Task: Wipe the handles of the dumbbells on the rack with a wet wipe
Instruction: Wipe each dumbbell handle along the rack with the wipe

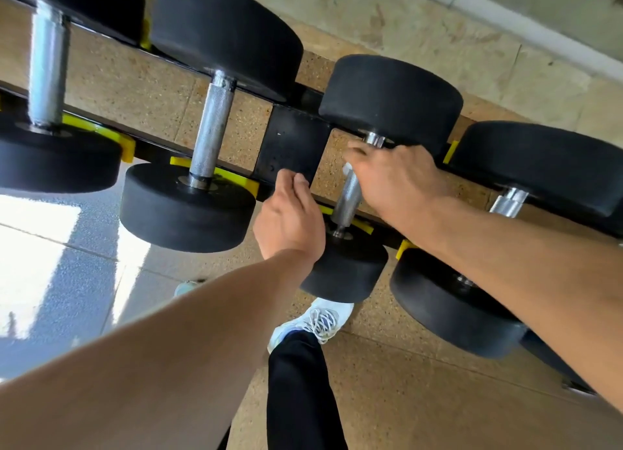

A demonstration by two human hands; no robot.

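The right hand (pixel 397 176) holds a soft wet wipe (pixel 347 168) around the hard, bumpy handle (pixel 347 198) of a heavy dumbbell (pixel 387 102), while the left hand (pixel 290 213) grips the rack (pixel 290 142).

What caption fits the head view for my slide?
Right hand wipes a dumbbell handle on the rack with a wet wipe; left hand rests nearby.
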